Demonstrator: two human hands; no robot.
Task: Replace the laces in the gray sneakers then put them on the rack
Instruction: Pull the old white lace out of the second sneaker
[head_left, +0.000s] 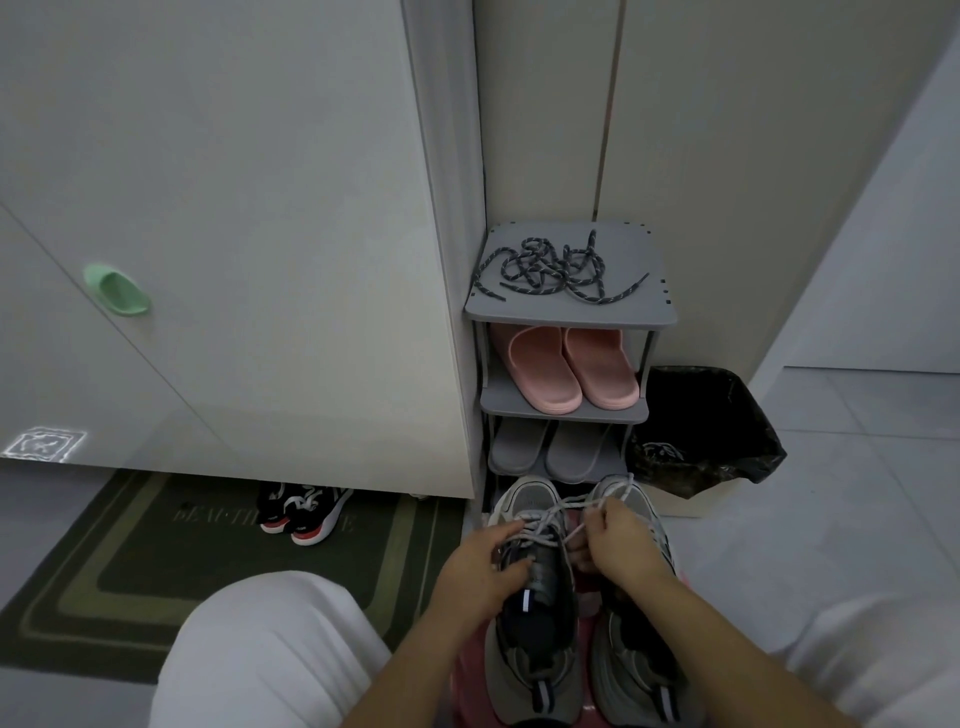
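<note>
Gray sneakers sit side by side between my knees, just in front of the rack. Their toes point away from me, at the rack, and their heels point at me. So each shoe runs long from me to the rack.

My left hand holds the left sneaker, with fingers over the laces and thumb on the tongue. My right hand pinches a pale lace that crosses above the toes.

That lace looks thin, soft and floppy, so I think it is best held near its tip. The shoes look light, and I would lift them by the heels.

Dark speckled laces lie in a heap on the rack's top shelf.
</note>
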